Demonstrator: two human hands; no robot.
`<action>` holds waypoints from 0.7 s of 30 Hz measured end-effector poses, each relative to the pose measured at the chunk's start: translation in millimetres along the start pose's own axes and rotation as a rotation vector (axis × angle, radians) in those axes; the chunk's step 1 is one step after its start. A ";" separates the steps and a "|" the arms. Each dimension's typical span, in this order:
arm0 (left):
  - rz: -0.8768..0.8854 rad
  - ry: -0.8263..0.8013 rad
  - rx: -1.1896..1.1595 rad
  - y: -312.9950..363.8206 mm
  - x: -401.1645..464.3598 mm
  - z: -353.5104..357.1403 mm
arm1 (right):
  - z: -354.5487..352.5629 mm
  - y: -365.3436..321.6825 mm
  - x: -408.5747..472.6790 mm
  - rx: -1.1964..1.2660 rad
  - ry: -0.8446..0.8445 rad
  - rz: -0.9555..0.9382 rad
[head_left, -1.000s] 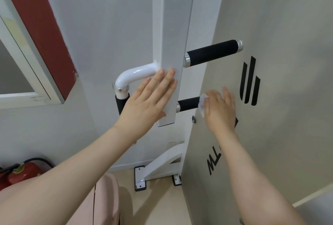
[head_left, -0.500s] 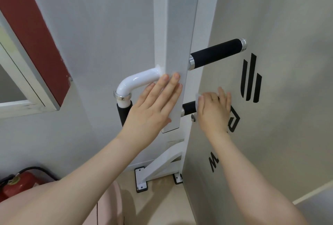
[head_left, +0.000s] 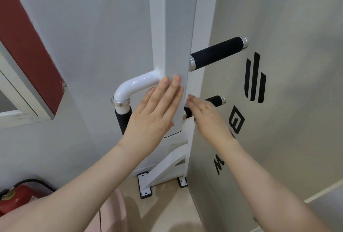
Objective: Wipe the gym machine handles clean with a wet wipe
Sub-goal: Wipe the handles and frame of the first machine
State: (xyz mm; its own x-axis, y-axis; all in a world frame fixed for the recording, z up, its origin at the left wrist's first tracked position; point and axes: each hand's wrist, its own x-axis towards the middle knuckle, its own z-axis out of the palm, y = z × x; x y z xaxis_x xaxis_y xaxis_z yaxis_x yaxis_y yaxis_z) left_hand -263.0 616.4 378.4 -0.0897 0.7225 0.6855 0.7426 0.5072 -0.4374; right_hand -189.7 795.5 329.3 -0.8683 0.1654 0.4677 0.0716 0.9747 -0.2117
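A white upright post (head_left: 174, 36) carries two black foam handles on its right side. The upper handle (head_left: 217, 55) is bare. My right hand (head_left: 206, 118) curls over the lower handle (head_left: 216, 100) close to the post, so only the handle's outer end and chrome cap show. The wet wipe is hidden under its blurred fingers. My left hand (head_left: 154, 116) lies flat against the post's front face with straight fingers. A white curved tube (head_left: 133, 86) with a black grip (head_left: 122, 120) sticks out to the post's left.
A beige panel with black logos (head_left: 255, 77) stands right behind the handles. The post's floor bracket (head_left: 145, 185) is bolted down below. A red fire extinguisher (head_left: 16, 198) sits at the lower left, beside a pink object (head_left: 111, 213). A window frame (head_left: 27, 105) is at left.
My right hand has slid along the lower handle toward the post, uncovering the handle's outer end. The wipe no longer shows. My left hand stays flat on the post.
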 end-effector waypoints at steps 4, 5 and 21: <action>0.001 -0.009 -0.004 -1.5 0.2 3.5 | -11.5 24.2 2.1 -0.032 0.145 0.213; -0.003 -0.011 -0.008 -0.8 0.3 4.3 | -8.7 21.1 1.2 -0.012 0.158 0.157; -0.003 -0.010 -0.035 -3.2 0.5 8.6 | -4.4 6.6 10.1 1.039 0.615 0.895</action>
State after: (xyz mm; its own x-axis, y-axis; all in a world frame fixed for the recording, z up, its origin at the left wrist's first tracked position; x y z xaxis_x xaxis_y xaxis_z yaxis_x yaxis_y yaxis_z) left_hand -271.0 619.1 375.2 -0.0987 0.7260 0.6806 0.7654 0.4925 -0.4144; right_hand -195.9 804.3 336.3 -0.3724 0.9247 0.0792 -0.1472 0.0254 -0.9888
